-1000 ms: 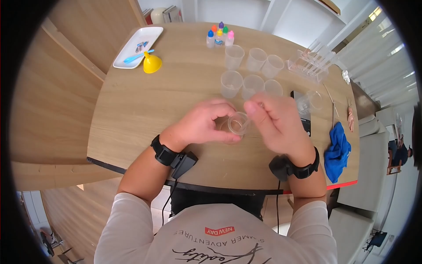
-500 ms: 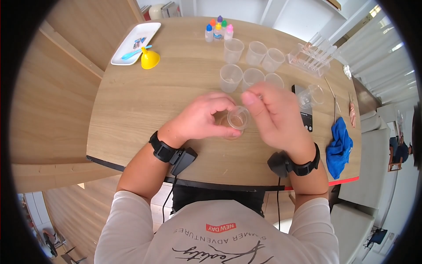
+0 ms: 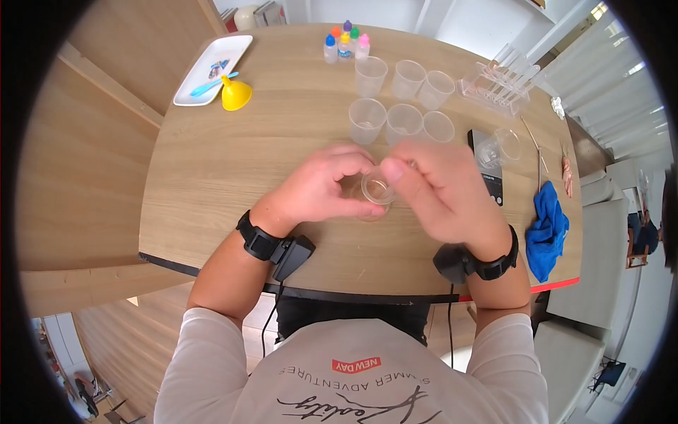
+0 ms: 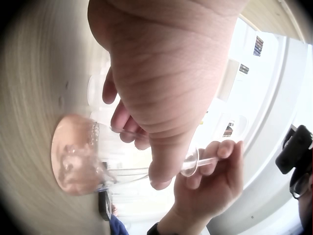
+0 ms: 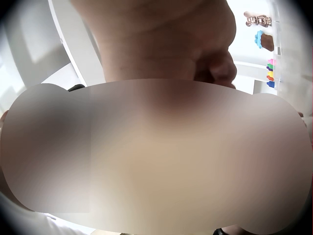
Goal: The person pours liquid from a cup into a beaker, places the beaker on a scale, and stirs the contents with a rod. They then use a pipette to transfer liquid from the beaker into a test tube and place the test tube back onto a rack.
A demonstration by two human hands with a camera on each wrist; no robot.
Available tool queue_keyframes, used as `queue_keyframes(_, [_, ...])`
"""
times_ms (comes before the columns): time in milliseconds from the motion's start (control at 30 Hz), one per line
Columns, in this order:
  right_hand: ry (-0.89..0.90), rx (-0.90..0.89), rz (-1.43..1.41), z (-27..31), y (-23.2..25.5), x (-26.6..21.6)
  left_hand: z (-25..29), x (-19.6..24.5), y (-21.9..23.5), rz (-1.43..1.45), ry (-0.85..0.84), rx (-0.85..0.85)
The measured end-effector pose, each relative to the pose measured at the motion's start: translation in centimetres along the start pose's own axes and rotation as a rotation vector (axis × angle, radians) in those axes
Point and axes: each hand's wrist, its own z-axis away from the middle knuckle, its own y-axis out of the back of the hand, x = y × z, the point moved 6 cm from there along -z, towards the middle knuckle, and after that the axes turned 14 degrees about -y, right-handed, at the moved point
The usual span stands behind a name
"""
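Note:
A clear conical flask [image 4: 76, 156] stands on the table, its lower part showing pale orange liquid with bubbles along the surface. My left hand [image 3: 318, 185] grips its neck between thumb and fingers. Above the flask's mouth, my right hand [image 3: 445, 192] pinches the upper end of a thin clear rod [image 4: 208, 162]. In the left wrist view that rod passes through the round rim and runs down inside the neck. My left thumb and palm hide part of the neck. Most of the right wrist view is blurred, with only part of my right hand [image 5: 166, 44] sharp.
Several clear plastic cups [image 3: 367, 121] stand beyond my hands, with small dropper bottles [image 3: 345, 49] farther back. A test tube rack [image 3: 498, 88], black scale [image 3: 494, 189] and blue cloth [image 3: 546, 233] are rightward. A yellow funnel [image 3: 237, 95] lies beside a white tray [image 3: 194, 81] at left.
The head view has tilted slightly, so the tabletop things appear higher. Both hands keep their grips, while the flask's mouth and my right fingertips have shifted a little left.

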Motion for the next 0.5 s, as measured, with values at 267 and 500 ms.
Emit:
queue_keyframes(267, [0.076,0.102,-0.056,-0.3,-0.5,0.5,-0.3,0.5,0.0,-0.042,-0.036,0.001])
queue_keyframes(500, [-0.028,0.179,0.009,-0.3,0.4,0.7,-0.3,0.4,0.1,-0.084,-0.012,-0.02])
